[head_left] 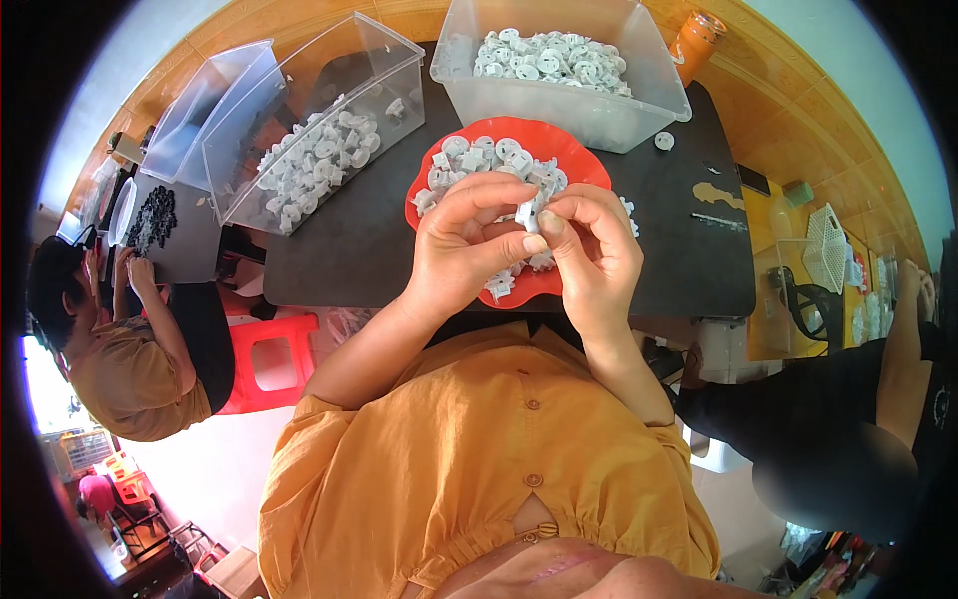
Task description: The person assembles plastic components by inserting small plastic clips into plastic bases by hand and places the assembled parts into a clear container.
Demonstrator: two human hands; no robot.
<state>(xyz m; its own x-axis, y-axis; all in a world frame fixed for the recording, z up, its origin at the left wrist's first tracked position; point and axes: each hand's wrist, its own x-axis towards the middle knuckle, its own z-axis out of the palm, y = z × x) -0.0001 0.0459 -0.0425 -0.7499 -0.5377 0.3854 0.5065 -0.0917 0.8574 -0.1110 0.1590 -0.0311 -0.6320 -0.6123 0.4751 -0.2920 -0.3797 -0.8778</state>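
Note:
Between the fingertips of both hands I hold one small white plastic part [529,214], raised over a red scalloped tray. My left hand [469,235] pinches it from the left with thumb and forefinger. From the other side my right hand [591,245] grips it with thumb and bent forefinger. Fingers cover much of the part, so its full shape is hidden. Beneath my hands, the red tray [417,190] is heaped with similar white round-headed plastic pieces [484,155]; my hands hide its middle.
Behind the tray stands a clear bin [559,108] of white parts; another clear bin [391,75] is at left. An orange canister [697,45] and a loose white piece [665,141] lie right. People sit at both sides, one beside small black parts [155,218]. A red stool [269,364] stands left.

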